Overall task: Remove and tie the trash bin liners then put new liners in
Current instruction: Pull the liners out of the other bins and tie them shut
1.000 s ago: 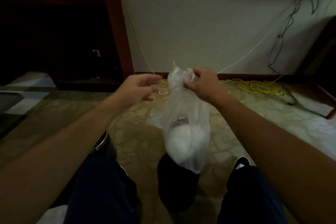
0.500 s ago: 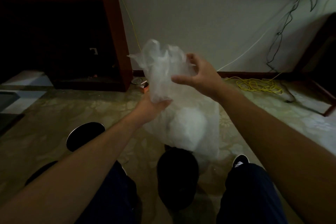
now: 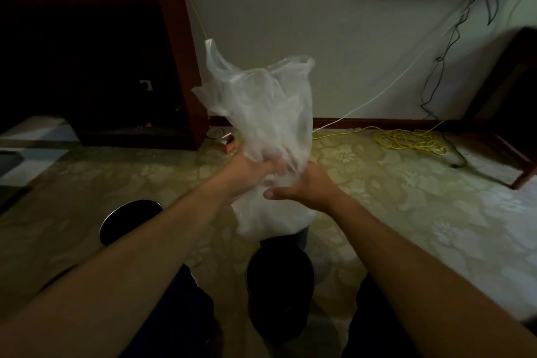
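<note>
Left hand [image 3: 252, 169] and right hand [image 3: 308, 186] both clench the liner [image 3: 263, 102] mid-height, fingers curled round it. Liner contents indistinct. Bin [image 3: 280, 285] stands below, interior dark.

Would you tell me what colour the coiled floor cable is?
The cable is yellow, seen best in head view.

A second ago the right hand [image 3: 308, 186] pinched the gathered top of the clear liner [image 3: 261, 102], which hung down long, while the left hand [image 3: 252, 168] hovered open beside it. Since then the left hand has gripped the liner's middle. The right hand has let go of the top and dropped to clasp the same spot, just beside the left. The freed top has spread and now stands tall and loose above both hands.
</note>
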A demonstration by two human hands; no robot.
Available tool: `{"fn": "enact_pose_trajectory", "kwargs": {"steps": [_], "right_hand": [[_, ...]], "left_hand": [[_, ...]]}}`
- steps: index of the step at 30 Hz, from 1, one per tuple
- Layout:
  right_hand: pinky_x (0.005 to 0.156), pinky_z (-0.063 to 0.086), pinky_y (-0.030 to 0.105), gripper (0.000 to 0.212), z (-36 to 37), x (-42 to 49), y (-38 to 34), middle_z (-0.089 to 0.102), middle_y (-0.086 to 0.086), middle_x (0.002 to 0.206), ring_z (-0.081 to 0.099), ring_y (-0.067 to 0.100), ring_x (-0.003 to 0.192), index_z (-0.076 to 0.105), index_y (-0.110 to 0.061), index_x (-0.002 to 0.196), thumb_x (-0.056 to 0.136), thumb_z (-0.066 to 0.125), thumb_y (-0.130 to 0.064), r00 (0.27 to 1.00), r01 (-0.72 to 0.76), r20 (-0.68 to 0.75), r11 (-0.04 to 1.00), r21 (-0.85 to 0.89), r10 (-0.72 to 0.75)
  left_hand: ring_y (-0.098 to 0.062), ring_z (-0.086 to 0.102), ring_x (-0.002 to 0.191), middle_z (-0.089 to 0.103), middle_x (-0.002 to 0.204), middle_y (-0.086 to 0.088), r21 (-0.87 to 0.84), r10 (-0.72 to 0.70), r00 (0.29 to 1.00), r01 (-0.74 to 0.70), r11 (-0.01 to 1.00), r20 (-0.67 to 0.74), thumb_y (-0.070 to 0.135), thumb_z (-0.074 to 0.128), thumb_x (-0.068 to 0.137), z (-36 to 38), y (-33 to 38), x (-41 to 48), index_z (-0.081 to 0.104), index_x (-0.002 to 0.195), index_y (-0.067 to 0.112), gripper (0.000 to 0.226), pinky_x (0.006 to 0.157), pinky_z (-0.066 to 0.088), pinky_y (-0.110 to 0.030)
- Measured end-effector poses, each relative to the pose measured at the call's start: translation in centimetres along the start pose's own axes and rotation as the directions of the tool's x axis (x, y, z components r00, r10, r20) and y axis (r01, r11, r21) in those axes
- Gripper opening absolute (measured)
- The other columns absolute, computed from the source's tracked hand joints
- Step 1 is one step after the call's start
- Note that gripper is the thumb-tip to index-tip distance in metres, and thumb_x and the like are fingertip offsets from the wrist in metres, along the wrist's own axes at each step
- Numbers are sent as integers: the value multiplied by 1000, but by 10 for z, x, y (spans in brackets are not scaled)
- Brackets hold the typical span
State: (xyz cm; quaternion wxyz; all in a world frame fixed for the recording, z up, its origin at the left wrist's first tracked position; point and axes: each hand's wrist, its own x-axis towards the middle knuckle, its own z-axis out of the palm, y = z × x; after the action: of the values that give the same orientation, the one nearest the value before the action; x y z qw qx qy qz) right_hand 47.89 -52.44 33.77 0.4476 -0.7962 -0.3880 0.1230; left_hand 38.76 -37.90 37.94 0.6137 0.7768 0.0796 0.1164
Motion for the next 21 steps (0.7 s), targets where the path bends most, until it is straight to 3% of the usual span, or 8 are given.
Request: {"fn": "enact_pose_trajectory", "kwargs": {"steps": [2, 4, 6, 8, 11, 13, 16, 21], "right_hand": [[74, 49, 13, 49, 5, 4, -2, 67, -17, 97, 63, -3, 88, 70, -25, 115, 72, 91, -35, 996, -15, -89, 996, -92, 6], [78, 56, 34, 29, 3, 4, -1, 73, -1, 95, 68, 16, 88, 74, -18, 103, 79, 85, -28, 985, -59, -167, 991, -117, 39], [79, 57, 45, 16, -5, 4, 5, 74, 4, 88, 70, 19, 83, 75, -14, 90, 82, 81, -27, 978, -74, -204, 992, -105, 51], [79, 59, 48, 13, -11, 2, 10, 74, 3, 85, 72, 17, 80, 74, -16, 86, 83, 81, -27, 981, -89, -172, 996, 8, 89], [79, 61, 42, 14, -9, 0, 6, 75, 2, 89, 73, 16, 86, 74, -14, 92, 83, 83, -20, 999, 11, -46, 984, 177, -3], [76, 58, 26, 17, 1, -2, -8, 74, 3, 91, 71, 8, 86, 74, -7, 98, 84, 81, -12, 996, 80, 14, 965, 248, -86], [84, 54, 16, 26, 14, -1, -24, 71, 1, 104, 66, 6, 97, 70, -12, 104, 83, 70, -26, 982, 168, 60, 975, 146, -178], [88, 55, 36, 25, 3, -2, -29, 71, 0, 107, 66, 18, 102, 72, -18, 110, 91, 71, -34, 994, 80, 88, 982, -169, -65]], "left_hand": [[-18, 71, 100, 73, 111, -3, 67, 9, 998, -14, 998, 70, 16, 79, 85, -8, 8, 1, 68, 118, 9, 36, 96, 56, -43], [-17, 71, 107, 73, 114, -3, 86, -4, 994, -6, 996, 111, 16, 84, 80, -27, 9, -2, 67, 123, 14, 47, 96, 57, -43], [-19, 70, 106, 71, 116, -6, 132, 5, 997, -16, 991, 82, 18, 85, 77, -52, 0, -9, 63, 126, 15, 54, 94, 58, -39], [-20, 69, 106, 68, 116, -6, 225, -32, 999, 26, 974, 23, 45, 91, 62, -72, -15, -18, 63, 122, 20, 70, 88, 59, -30], [-10, 60, 122, 60, 135, 7, 403, -172, 967, 83, 911, 189, 74, 85, 49, -70, -25, -30, 55, 136, 31, 102, 100, 52, -30], [-2, 60, 119, 63, 131, 13, 412, -159, 951, 37, 910, 265, 61, 88, 63, -52, -23, -30, 57, 133, 35, 81, 103, 50, -29], [12, 64, 98, 70, 103, 20, 292, -10, 981, -48, 955, 192, 28, 87, 74, -24, -10, -25, 67, 106, 38, 39, 84, 48, -9], [-3, 69, 100, 75, 104, 6, 238, -69, 980, 24, 971, 185, 22, 90, 70, -24, -19, -20, 74, 108, 23, 42, 90, 55, -24]]}}
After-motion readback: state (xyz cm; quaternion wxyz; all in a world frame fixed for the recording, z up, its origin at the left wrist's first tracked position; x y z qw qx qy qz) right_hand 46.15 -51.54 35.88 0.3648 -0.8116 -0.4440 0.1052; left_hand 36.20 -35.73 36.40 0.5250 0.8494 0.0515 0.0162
